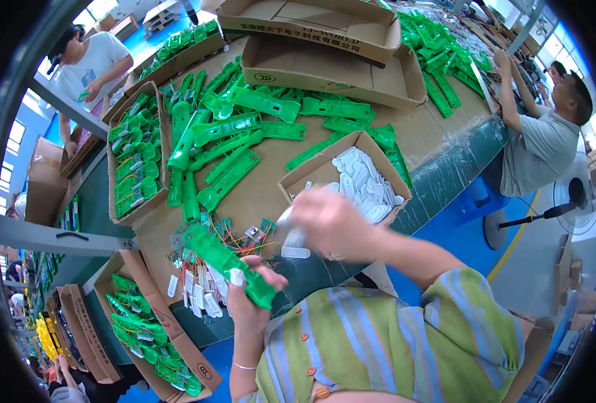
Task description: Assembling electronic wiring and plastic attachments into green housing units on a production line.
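My left hand (247,292), with a white cover on its thumb, is closed round a long green plastic housing (221,255), tilted over the table's near edge. My right hand (331,225) is smeared by motion just right of it, before a cardboard box (395,213) of white plastic pieces (362,181). Something whitish shows at its fingertips; whether it is a held piece or finger covers, I cannot make out. Behind the housing lie small green circuit boards (266,227) with red and yellow wires and several white parts (204,295). A white piece (296,252) lies below my right hand.
Loose green housings (231,127) heap across the cardboard-covered table (439,144). Cardboard boxes of wired green housings stand at left (166,138) and lower left (157,295). Stacked cardboard trays (331,74) sit at the back. Co-workers stand at far left and right; a fan (573,195) is at right.
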`<state>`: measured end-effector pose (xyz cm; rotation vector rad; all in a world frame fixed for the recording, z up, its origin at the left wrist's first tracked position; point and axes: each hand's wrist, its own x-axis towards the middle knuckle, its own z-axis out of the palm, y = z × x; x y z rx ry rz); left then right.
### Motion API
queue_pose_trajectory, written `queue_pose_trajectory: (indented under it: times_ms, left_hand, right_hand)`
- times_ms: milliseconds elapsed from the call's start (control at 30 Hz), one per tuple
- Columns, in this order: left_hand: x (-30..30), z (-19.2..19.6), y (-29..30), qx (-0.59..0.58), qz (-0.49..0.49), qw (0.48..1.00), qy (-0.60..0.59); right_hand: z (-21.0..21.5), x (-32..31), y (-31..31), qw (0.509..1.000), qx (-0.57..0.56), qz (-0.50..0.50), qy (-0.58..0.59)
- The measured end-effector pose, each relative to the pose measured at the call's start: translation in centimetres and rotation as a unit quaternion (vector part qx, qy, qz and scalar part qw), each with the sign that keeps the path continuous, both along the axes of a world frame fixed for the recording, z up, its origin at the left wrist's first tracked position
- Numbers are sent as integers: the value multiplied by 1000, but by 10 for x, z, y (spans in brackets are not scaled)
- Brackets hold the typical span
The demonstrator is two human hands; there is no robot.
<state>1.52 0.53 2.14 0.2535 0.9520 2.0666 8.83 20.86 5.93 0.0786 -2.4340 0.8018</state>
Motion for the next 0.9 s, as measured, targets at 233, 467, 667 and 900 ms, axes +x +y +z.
queue_pose_trajectory:
  times_ms: [233,467,667,900]
  left_hand:
    - [-6,-6,10,-324,47,894,307]
    - [-7,-2,-5,-398,89,794,450]
    - [-1,4,-12,-172,23,942,287]
    - [9,6,-22,-156,10,957,245]
  right_hand:
    - [-80,18,74,965,150,-64,-206]
    - [-55,15,69,967,187,-143,-100]
    - [-5,2,-22,840,-506,132,-144]
    - [-13,-11,-74,756,-609,162,-178]
